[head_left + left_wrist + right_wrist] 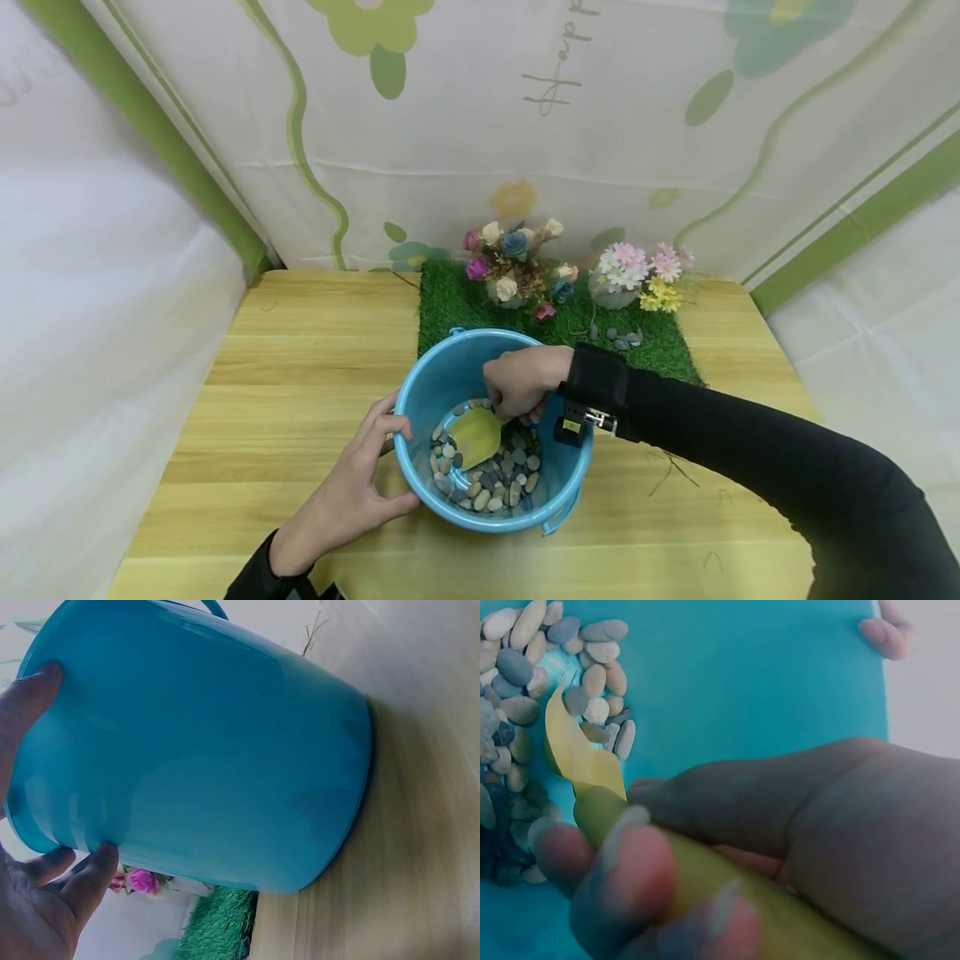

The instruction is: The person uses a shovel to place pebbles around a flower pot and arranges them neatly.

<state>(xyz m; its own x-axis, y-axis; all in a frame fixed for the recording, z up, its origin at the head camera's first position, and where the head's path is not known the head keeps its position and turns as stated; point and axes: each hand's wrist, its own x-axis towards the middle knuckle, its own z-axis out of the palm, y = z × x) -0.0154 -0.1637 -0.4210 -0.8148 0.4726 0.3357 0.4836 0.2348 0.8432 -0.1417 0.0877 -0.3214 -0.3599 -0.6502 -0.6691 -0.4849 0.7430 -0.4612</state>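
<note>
Head view: right fingers (pixel 510 393) grip a yellow scoop (pixel 476 437) beside pebbles (pixel 482 498); left fingers (pixel 387 425) hold the blue bucket (pixel 448 375) by its left edge

Handle (pixel 705 870) of the yellow scoop (pixel 476 439) out of sight behind the right grip (pixel 521 383) in the head view.

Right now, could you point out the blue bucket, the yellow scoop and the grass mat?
Blue bucket (pixel 202 757), left wrist view: outer wall.
Yellow scoop (pixel 476 437), head view: its blade.
Grass mat (pixel 448 302), head view: bare left part.
</note>
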